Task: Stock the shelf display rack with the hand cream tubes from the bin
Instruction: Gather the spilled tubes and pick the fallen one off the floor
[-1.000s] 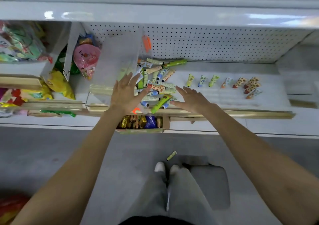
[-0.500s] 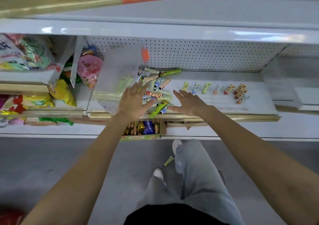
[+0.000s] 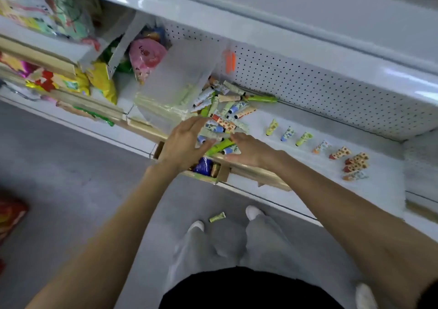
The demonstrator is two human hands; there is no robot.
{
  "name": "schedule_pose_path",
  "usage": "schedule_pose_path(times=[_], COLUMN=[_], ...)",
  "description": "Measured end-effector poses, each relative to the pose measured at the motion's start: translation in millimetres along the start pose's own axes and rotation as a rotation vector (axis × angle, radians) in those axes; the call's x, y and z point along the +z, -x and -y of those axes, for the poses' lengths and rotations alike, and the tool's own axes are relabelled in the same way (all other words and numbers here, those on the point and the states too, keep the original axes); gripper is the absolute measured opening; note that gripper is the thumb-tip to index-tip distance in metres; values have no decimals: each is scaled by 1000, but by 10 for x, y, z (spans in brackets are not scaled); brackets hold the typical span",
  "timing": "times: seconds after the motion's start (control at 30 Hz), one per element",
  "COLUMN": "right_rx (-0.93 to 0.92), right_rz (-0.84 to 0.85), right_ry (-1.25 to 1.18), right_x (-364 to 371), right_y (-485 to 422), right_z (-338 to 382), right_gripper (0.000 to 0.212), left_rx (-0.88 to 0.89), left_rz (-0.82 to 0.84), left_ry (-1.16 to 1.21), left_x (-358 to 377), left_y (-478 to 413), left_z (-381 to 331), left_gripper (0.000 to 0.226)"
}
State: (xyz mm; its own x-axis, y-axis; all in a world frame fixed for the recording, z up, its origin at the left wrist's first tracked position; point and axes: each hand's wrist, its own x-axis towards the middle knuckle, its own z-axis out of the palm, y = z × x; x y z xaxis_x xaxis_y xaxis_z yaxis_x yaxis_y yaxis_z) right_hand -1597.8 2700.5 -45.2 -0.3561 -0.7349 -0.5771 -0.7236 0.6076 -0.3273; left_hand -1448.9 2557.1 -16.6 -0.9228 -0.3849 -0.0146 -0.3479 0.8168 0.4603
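Beyond your fingers (image 3: 195, 124) a white pegboard panel (image 3: 320, 90) closes the back of the bay. Above them a glossy white upper shelf (image 3: 260, 16) carries bright streaks of reflected light. Left of your fingers, bright snack bags (image 3: 102, 83) crowd the next bay. Just under them runs a tan front rail (image 3: 257, 174), and below that lies smooth grey floor (image 3: 71, 166).

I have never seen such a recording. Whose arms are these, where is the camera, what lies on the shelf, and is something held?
They belong to a person, no machine, who wears one camera on the head, looking forward and down. On the shelf lies a pile of hand cream tubes beside a tipped clear bin, and further right a few tubes in a row. One stray tube lies on the floor. The left hand and right hand are open at the pile, gripping nothing.
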Motion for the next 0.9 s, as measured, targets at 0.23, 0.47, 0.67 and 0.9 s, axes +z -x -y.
schedule_pose_path(times=[0.23,0.47,0.67,0.9], right_rx=[-260,-222,-79,45], right_rz=[218,374,416,378], right_ry=[3,-39,-92,-162], right_x=[566,1685,3355,5346], right_y=[-304,-546,-1428,-2508], right_z=[-337,-816,-1191,-1691], right_gripper=[78,81,92,75], left_rx=[-603,-917,-1102,-1318], left_rz=[-88,-17,-99,-168], left_ry=[196,384,549,757], left_x=[938,2108,3780,5897], left_y=[686,1330,1719,1976], left_z=[-46,60,745,1533], left_gripper=[53,54,53,52])
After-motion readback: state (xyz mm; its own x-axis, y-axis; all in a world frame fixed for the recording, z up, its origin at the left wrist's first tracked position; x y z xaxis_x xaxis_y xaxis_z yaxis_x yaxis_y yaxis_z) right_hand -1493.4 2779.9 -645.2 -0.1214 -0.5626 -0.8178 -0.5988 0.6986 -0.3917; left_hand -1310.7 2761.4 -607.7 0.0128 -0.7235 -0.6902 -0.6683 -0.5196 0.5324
